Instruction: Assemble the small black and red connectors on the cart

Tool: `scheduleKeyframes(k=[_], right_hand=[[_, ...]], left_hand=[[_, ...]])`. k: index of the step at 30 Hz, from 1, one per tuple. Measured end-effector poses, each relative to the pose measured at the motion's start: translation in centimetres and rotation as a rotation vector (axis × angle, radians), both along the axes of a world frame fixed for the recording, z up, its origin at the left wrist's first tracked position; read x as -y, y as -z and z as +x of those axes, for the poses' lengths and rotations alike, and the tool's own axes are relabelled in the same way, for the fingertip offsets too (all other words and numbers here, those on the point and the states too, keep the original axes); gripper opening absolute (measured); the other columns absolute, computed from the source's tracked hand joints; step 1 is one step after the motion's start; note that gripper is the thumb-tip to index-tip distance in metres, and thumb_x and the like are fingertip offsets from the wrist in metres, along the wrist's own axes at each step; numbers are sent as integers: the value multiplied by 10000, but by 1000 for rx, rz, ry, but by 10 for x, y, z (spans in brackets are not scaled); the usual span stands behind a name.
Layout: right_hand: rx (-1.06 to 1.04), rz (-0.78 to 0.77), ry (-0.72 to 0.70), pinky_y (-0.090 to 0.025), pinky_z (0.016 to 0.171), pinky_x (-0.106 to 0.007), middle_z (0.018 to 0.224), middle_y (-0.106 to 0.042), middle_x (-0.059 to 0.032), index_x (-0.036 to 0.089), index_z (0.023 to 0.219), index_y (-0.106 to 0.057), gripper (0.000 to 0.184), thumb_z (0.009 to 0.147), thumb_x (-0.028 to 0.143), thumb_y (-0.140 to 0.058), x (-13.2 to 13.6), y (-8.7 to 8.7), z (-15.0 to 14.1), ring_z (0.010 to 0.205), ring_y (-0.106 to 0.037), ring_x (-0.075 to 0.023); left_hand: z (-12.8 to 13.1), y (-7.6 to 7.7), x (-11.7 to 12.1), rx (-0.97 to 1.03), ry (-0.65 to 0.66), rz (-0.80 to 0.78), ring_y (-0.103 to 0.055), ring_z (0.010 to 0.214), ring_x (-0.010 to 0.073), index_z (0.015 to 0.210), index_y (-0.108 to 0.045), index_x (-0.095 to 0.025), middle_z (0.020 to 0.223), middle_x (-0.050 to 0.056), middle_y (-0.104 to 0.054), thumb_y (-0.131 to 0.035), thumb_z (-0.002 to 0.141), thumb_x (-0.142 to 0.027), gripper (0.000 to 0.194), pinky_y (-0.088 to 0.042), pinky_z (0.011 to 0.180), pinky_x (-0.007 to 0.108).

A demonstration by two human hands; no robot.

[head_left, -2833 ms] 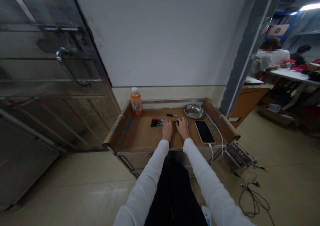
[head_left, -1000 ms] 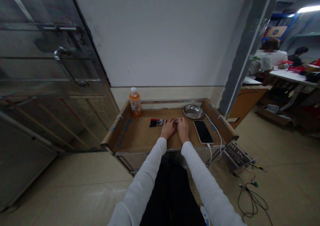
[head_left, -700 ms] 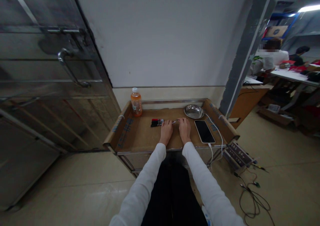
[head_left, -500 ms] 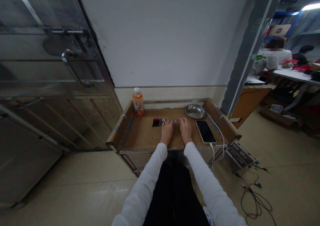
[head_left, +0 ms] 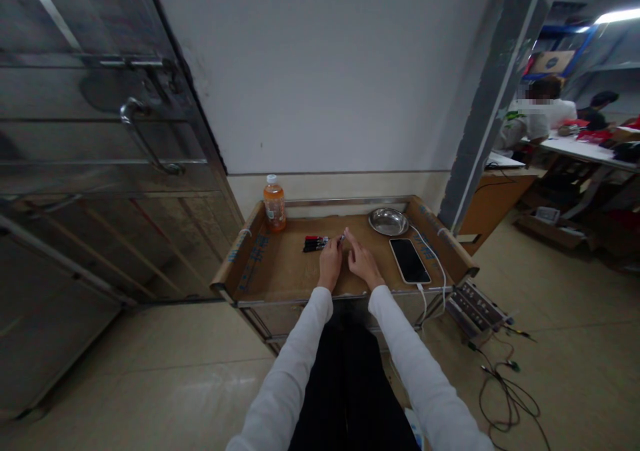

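A: Far left?
B: Metal door, curved handle on it. Next, cart, top lined with cardboard, sides raised. Bottle upright in its far left corner, orange contents, pale cap.
A: Markers?
B: Markers lie side by side on the cardboard, right of the bottle and nearer the person. Red at the far side, black nearer. Right ends run up to the left hand.
A: Left grip?
B: Fingers close together, bent down at the marker ends. Small shiny tip shows at the fingertips. Can't tell if they're clamped on it; too small.
A: Right hand?
B: Just beside the left. Index finger stretched toward the shiny tip, thumb apart from it, other fingers curled. Contact with the tip: can't tell.
A: Further right?
B: Round metal dish near the cart's far edge. Phone nearer the person, dark screen up, white cable plugged into its near end. Cable runs over the cart's front edge.
A: Off the cart?
B: Device with dark wires on the floor. Wooden desk behind the pillar. Far right, person in white at a white table.
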State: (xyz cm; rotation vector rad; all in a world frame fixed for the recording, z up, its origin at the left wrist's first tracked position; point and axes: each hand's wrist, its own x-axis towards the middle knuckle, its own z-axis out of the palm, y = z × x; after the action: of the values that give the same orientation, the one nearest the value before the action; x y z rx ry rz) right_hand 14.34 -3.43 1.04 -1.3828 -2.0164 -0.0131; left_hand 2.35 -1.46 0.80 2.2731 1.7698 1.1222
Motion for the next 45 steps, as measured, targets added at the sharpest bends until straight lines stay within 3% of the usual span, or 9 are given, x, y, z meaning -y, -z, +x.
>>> scheduleKeyframes(k=[6, 10, 13, 21, 32, 45], right_hand=[[38, -36, 157, -426, 991, -312, 1315, -551, -109, 154, 1430, -319, 601, 835, 77, -365, -13, 19, 0, 1181, -527, -165], [42, -88, 215, -363, 1059, -348, 1318, -549, -135, 106, 1274, -530, 440, 867, 112, -362, -19, 32, 0, 1248, -479, -191], [54, -104, 210, -349, 1072, -351, 1316, -552, -137, 92, 1236, -567, 410, 881, 132, -367, -21, 36, 1, 1261, -470, -199], [47, -112, 207, -349, 1075, -347, 1306, -559, -149, 90, 1238, -568, 401, 882, 133, -388, -23, 36, 2, 1259, -475, -185], [1, -127, 186, -344, 1079, -352, 1311, -557, -139, 87, 1231, -574, 406, 878, 138, -378, -27, 41, 4, 1257, -474, -196], [-26, -106, 173, -347, 1079, -361, 1290, -571, -140, 88, 1216, -582, 408, 871, 129, -368, -29, 43, 4, 1241, -487, -204]], left_hand=[[-3, 0, 6, -171, -312, 23, -548, 1007, 247, 1071, -542, -131, 1043, 130, -610, -349, 941, -193, 241, -444, 862, 378], [-4, 3, 9, -229, -453, -7, -540, 995, 250, 1036, -538, -121, 1045, 143, -582, -315, 908, -112, 257, -448, 848, 372], [-2, 1, 11, -225, -509, -39, -548, 991, 254, 1025, -531, -112, 1051, 156, -563, -303, 885, -79, 270, -447, 844, 372], [0, -5, 15, -173, -502, -112, -535, 1023, 296, 1041, -505, -62, 1069, 216, -533, -330, 876, -130, 250, -438, 854, 403], [0, -1, 14, -199, -526, -116, -520, 1046, 298, 1068, -488, -59, 1099, 203, -517, -383, 857, -189, 270, -426, 872, 407], [2, 7, 8, -285, -334, -80, -518, 1116, 305, 1188, -472, -21, 1222, 255, -500, -341, 870, -132, 361, -422, 914, 399]])
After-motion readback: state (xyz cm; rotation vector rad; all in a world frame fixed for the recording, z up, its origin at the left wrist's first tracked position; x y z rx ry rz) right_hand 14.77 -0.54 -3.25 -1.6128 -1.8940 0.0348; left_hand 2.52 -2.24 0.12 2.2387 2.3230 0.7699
